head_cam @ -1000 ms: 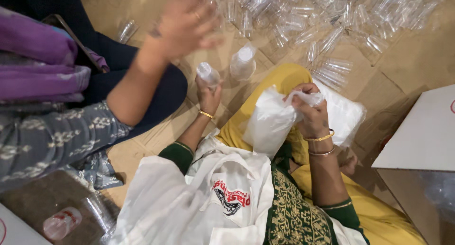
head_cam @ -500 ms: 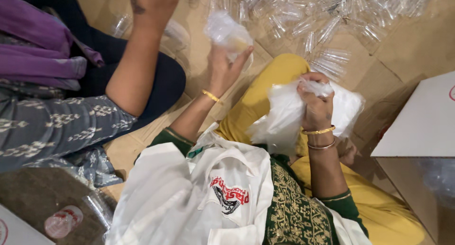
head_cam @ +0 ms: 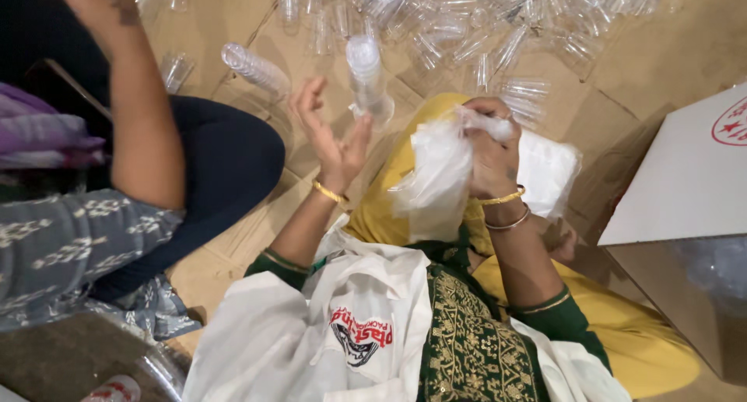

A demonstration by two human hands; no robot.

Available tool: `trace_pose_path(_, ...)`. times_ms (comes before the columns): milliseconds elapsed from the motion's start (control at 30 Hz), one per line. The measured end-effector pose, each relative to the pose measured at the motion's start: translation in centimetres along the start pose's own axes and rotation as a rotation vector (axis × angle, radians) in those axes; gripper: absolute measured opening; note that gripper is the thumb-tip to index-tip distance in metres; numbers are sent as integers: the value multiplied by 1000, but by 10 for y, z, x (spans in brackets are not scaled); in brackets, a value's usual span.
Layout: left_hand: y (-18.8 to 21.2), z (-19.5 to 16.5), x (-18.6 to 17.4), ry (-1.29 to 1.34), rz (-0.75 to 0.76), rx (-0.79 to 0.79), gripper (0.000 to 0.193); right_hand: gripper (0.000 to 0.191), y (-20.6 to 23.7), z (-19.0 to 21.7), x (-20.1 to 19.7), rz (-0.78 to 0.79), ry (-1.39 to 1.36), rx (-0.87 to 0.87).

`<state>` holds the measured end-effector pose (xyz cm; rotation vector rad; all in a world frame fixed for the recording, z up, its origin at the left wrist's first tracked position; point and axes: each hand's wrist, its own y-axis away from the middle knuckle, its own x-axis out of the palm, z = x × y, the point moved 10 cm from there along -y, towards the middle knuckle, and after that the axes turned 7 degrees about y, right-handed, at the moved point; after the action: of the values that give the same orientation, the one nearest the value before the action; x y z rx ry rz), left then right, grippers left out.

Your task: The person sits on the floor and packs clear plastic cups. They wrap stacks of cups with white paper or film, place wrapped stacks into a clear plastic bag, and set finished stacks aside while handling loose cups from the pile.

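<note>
My left hand [head_cam: 333, 137] is raised with its fingers spread and nothing in them. Just beyond its fingertips a stack of clear plastic cups [head_cam: 364, 73] is in the air, blurred, apart from the hand. My right hand [head_cam: 492, 154] is closed on a bunch of thin white plastic bags [head_cam: 440, 176] that hangs over my yellow-clad knee [head_cam: 405, 165]. More folded white bags [head_cam: 548, 172] lie behind that hand.
A heap of clear cup stacks [head_cam: 482, 21] covers the cardboard floor ahead; one stack [head_cam: 257, 69] lies at the left. Another person's arm [head_cam: 136, 114] and dark knee [head_cam: 226, 165] are at my left. A white carton [head_cam: 685, 184] stands right. A white printed bag [head_cam: 311, 332] lies in my lap.
My left hand rose with the cup stack and let it go; the stack now flies toward the heap. The other person's arm swung up and left. My right hand stays on the bags.
</note>
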<state>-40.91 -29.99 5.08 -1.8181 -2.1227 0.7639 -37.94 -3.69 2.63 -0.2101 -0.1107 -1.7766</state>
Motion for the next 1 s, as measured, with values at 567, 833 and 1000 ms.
trace_pose_path(567,-62,-9,8,384,253,-272,13,10,-41,4,62,396,-341,263)
trace_pose_path(833,-56,168,65,675,85,-829,15,15,-127,-80,78,100,515,229)
trace_pose_path(1000,42,223,37,413,-55,-942,14,23,-91,-70,80,93,1067,-158)
